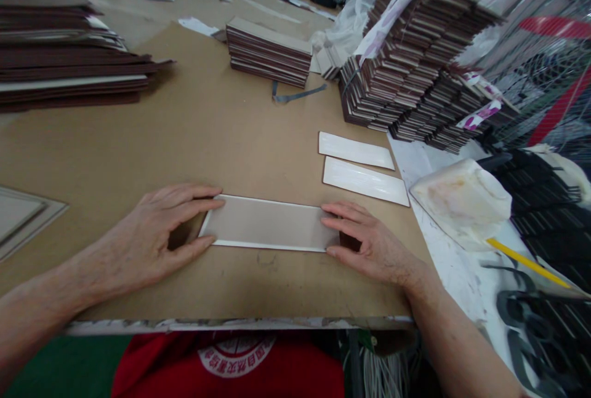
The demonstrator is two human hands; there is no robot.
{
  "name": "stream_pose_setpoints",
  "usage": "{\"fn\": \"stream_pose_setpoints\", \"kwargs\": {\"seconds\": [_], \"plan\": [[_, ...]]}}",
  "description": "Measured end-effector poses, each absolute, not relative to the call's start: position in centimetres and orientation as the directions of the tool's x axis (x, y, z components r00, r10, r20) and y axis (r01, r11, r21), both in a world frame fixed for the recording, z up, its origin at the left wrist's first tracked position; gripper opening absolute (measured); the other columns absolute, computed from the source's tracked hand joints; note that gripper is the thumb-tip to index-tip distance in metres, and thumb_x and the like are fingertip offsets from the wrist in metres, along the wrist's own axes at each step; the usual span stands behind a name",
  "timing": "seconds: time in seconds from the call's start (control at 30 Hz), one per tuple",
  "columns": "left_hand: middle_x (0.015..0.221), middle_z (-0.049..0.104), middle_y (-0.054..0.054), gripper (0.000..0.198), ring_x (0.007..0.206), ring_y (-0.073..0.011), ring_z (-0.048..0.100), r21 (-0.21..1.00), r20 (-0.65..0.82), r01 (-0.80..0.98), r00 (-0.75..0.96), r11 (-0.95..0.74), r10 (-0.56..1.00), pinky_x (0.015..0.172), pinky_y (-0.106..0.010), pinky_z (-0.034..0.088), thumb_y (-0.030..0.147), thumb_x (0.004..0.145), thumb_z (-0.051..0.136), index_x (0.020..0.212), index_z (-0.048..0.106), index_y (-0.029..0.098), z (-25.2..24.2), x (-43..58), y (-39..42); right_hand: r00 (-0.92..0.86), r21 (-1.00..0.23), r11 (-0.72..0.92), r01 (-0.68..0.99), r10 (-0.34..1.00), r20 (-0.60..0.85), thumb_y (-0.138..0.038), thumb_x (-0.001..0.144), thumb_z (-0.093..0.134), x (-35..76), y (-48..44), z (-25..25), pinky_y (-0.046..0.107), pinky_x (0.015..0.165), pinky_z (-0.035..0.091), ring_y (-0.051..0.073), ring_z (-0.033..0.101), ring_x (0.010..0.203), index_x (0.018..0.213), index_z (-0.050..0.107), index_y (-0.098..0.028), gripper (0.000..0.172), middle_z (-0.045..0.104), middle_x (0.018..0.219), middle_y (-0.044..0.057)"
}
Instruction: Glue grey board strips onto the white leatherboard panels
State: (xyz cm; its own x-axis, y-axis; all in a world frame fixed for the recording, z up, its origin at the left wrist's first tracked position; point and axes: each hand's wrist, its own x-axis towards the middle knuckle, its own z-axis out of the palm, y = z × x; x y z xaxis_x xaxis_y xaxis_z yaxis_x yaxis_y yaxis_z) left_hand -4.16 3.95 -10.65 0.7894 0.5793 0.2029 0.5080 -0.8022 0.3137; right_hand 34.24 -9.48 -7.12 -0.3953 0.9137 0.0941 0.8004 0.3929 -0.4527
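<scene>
A thin rectangular grey panel with a pale border lies flat on the brown table surface, close to the front edge. My left hand grips its left end, fingers on the far corner and thumb on the near corner. At the opposite end, my right hand holds the panel in the same way, thumb near and fingers far. Two glossy white strips of similar shape lie beyond my right hand, one behind the other.
Dark brown boards are stacked at the far left. A smaller pile stands at the back, beside tall bundles of strips. At the right are a white container, a yellow stick and black scissors.
</scene>
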Motion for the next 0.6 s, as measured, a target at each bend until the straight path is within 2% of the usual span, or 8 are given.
{"fn": "stream_pose_setpoints", "kwargs": {"seconds": [0.33, 0.5, 0.6], "plan": [[0.144, 0.055, -0.008, 0.047, 0.131, -0.0283, 0.051, 0.329, 0.176, 0.52, 0.787, -0.788, 0.592, 0.11, -0.05, 0.041, 0.045, 0.093, 0.055, 0.137, 0.053, 0.028, -10.6, -4.1, 3.9, -0.432, -0.422, 0.423, 0.802, 0.898, 0.081, -0.032, 0.095, 0.064, 34.3, -9.7, -7.0, 0.055, 0.116, 0.041, 0.028, 0.05, 0.139, 0.135, 0.062, -0.022, 0.041, 0.055, 0.15, 0.013], [0.147, 0.05, -0.011, 0.044, 0.135, -0.0321, 0.047, 0.308, 0.175, 0.513, 0.797, -0.801, 0.578, 0.111, -0.054, 0.039, 0.043, 0.092, 0.056, 0.132, 0.059, 0.024, -10.2, -4.1, 3.8, -0.44, -0.37, 0.435, 0.821, 0.895, 0.074, -0.03, 0.097, 0.06, 33.9, -9.9, -6.5, 0.055, 0.115, 0.041, 0.029, 0.043, 0.144, 0.134, 0.062, -0.021, 0.038, 0.042, 0.159, 0.014], [0.145, 0.05, -0.014, 0.043, 0.136, -0.0361, 0.044, 0.25, 0.182, 0.506, 0.813, -0.825, 0.553, 0.113, -0.056, 0.036, 0.043, 0.091, 0.055, 0.128, 0.066, 0.021, -9.8, -4.0, 4.1, -0.464, -0.323, 0.452, 0.831, 0.885, 0.043, -0.033, 0.099, 0.057, 33.1, -9.6, -5.9, 0.054, 0.115, 0.042, 0.03, 0.05, 0.136, 0.128, 0.066, -0.018, 0.034, 0.055, 0.148, 0.014]]}}
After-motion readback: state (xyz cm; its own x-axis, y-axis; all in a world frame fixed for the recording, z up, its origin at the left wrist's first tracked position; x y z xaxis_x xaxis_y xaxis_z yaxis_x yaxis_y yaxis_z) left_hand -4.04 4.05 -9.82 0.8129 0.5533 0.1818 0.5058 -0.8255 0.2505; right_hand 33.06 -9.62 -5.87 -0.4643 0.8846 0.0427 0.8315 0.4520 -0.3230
